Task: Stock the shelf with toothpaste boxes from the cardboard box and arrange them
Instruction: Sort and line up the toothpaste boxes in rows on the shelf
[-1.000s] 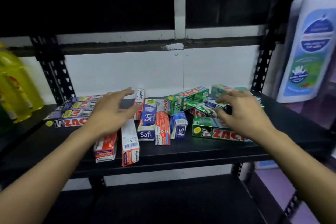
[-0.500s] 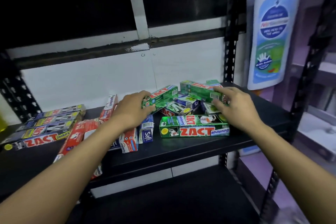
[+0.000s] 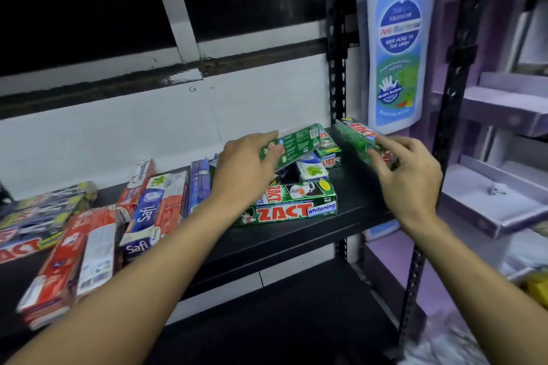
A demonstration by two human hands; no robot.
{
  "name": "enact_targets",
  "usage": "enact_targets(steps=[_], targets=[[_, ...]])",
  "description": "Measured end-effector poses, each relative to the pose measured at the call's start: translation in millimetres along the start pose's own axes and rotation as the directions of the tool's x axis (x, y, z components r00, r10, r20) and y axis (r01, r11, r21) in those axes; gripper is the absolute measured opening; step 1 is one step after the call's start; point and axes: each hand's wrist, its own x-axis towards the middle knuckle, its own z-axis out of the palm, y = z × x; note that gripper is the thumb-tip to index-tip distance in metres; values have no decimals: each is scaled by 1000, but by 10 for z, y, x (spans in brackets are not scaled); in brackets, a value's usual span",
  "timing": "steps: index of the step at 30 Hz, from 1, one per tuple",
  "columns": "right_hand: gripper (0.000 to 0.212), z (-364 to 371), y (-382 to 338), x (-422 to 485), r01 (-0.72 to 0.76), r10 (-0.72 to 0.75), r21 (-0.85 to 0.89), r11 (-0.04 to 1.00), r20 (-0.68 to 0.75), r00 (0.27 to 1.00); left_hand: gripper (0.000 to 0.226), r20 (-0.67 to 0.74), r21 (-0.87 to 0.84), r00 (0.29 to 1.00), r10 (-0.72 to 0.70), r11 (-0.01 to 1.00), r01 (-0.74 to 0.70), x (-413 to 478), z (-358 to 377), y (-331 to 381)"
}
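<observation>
Black metal shelf [image 3: 350, 195], perforated uprights; white wall behind. Large white bottle with blue label [image 3: 396, 47] stands beyond the shelf's right rear corner, past the upright.

Toothpaste boxes lie scattered flat across the shelf board. Left end: dark ZACT boxes [image 3: 32, 222], side by side. Front left edge: long red box [image 3: 74, 258] overhanging the front edge, blurred. Centre: blue and white Safi box [image 3: 145, 216] among red ones. Right of centre, near the front edge: green ZACT Whitening box [image 3: 292, 207], lying flat, label facing forward.

Left hand [image 3: 243, 172]: fingers closed around one end of a green box [image 3: 299, 142], which is tilted, raised off the pile beneath it toward the rear of the shelf.

Right hand [image 3: 406, 175]: thumb and fingers pinch another green ZACT box [image 3: 360, 136], angled, held above the right rear corner of the shelf. Motion blur; cannot tell whether its far end touches the board.

Cardboard box not seen in view.
</observation>
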Motion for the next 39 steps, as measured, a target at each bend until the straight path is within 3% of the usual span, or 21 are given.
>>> enact_targets(steps=[5,9,12,15,19,23,27,31,35,39], targets=[[33,-68,103,-80,27,-11,-77,997,202,979,42,71,61,990,119,990,-124,-41,428,272],[42,-69,-81,-36,51,-30,-100,994,205,978,50,95,103,987,131,985,-140,-56,484,335],[45,-33,-327,-48,174,-166,-4,985,273,948,58,114,17,993,27,999,-29,-63,371,342],[49,21,-544,-114,217,-247,125,968,341,907,45,147,-41,984,-103,993,110,8,256,156],[54,85,-675,-209,233,-274,145,962,464,842,37,265,166,931,-251,963,212,216,146,-254],[55,151,-671,-251,239,-282,150,959,492,823,56,498,270,822,-275,950,155,239,104,-448],[52,169,-667,-211,157,-211,148,977,514,831,57,551,226,806,-217,968,106,254,66,-518],[56,118,-759,-285,323,-305,33,946,434,848,51,640,186,741,-202,977,106,379,-78,-559],[53,126,-772,-401,393,-365,31,919,444,818,61,736,255,651,-184,967,-16,527,-186,-668],[53,180,-738,-437,358,-332,32,933,455,826,66,734,317,667,-129,933,-169,625,-142,-691]])
